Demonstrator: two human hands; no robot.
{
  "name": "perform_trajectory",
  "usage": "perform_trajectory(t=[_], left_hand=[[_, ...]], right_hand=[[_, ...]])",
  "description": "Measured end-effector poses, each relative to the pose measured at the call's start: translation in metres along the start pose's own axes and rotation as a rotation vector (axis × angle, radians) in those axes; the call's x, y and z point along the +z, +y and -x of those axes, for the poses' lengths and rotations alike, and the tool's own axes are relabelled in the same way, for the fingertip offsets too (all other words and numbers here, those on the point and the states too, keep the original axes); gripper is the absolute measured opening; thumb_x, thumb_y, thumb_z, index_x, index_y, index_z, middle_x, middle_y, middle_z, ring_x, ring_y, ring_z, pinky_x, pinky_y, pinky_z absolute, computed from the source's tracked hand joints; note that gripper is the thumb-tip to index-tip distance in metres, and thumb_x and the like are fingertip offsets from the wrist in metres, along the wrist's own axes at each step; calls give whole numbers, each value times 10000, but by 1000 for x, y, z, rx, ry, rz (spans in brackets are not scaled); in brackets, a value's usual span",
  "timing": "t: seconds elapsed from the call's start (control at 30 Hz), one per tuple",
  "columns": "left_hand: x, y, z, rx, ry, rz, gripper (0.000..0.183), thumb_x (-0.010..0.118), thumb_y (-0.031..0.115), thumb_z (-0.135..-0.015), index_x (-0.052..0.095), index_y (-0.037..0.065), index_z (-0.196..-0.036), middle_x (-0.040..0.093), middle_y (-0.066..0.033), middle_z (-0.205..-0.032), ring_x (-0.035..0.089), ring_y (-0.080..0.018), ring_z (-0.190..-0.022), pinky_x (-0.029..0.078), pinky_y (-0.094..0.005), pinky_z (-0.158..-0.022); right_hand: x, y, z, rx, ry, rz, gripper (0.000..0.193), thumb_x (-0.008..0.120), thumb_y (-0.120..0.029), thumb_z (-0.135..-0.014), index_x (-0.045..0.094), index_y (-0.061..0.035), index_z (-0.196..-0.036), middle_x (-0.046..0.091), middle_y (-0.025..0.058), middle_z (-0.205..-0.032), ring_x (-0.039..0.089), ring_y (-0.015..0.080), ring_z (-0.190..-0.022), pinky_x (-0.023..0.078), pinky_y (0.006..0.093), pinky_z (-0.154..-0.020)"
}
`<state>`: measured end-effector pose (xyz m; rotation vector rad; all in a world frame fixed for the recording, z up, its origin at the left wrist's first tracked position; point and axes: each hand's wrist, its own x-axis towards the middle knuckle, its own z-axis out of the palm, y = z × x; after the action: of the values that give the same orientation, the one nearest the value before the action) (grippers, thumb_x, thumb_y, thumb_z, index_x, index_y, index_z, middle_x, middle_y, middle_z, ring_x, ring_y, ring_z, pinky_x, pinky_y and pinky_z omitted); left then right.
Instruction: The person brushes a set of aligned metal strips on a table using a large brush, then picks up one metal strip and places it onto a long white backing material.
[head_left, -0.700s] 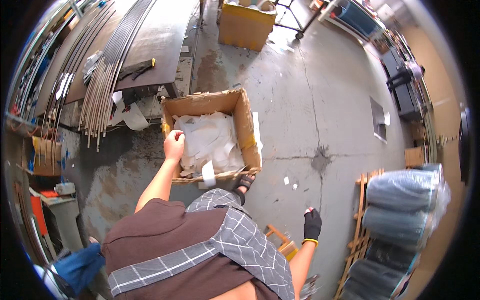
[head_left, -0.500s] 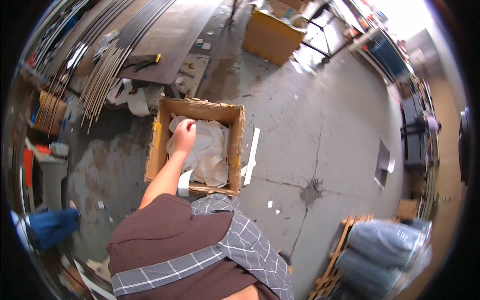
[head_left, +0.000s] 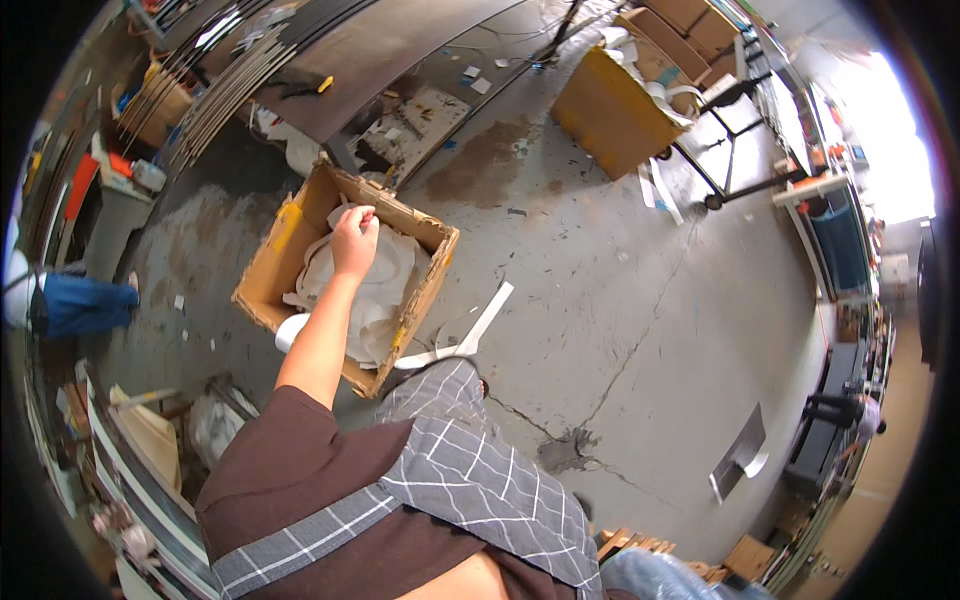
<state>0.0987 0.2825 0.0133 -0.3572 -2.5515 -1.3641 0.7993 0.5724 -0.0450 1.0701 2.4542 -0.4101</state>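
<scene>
My left hand (head_left: 354, 243) is at the far part of an open cardboard box (head_left: 421, 302), its fingers curled closed. Whatever they may hold is hidden or too small to make out. Below the hand, the box is filled with loose white sheet scraps and curled strips (head_left: 388, 270). One white piece (head_left: 291, 331) pokes out over the near left rim. The box has worn, torn edges and yellow tape, and stands on the floor in front of me. Only bare skin of my right arm (head_left: 465, 582) shows at the lower edge; my right hand is out of view.
White strips (head_left: 487, 318) lie on the grey floor right of the box. Metal rods (head_left: 235, 90) rest on a table at the far left, beside a yellow-tipped tool (head_left: 300, 88). Another filled box (head_left: 612, 115) stands near a wheeled frame (head_left: 728, 150). People stand left and right.
My view has turned, so the box appears tilted and farther left. My left hand stays over the box with its fingers curled. More of the white strips beside the box now shows.
</scene>
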Motion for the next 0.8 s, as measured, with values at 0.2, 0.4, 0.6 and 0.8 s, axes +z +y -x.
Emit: perform_trajectory(t=[0.2, 0.4, 0.6, 0.8], left_hand=[[0, 3, -67, -73, 179, -175, 230, 643, 164, -809, 645, 57, -1012, 623, -95, -889, 609, -244, -830, 497, -351, -749], [10, -16, -216, -141, 318, -528, 352, 678, 234, -810, 606, 93, -1125, 602, -103, -1038, 586, -283, -994, 487, -383, -844], [23, -53, -327, -537, 217, -699, 323, 640, 282, -839, 591, 167, -1136, 548, -100, -1151, 568, -323, -1027, 486, -421, -849], [19, -21, -377, -319, 558, 173, 99, 551, 143, -922, 589, 54, -944, 588, -59, -845, 604, -170, -760, 487, -301, -656]], right_hand=[[-208, -107, -187, 70, 171, -688, 325, 570, -282, -894, 636, 29, -960, 681, 99, -877, 620, 225, -829, 471, 328, -742], [-161, -108, -335, -535, -60, -144, 266, 551, -296, -886, 614, -39, -901, 659, 160, -866, 618, 374, -842, 489, 438, -710], [-164, -103, -413, -264, -424, -104, 310, 508, -338, -912, 601, -47, -859, 624, 172, -791, 605, 382, -784, 473, 469, -661], [-221, -162, -521, -255, -487, -24, 319, 493, -350, -924, 602, -55, -873, 617, 174, -783, 603, 377, -780, 472, 467, -647]])
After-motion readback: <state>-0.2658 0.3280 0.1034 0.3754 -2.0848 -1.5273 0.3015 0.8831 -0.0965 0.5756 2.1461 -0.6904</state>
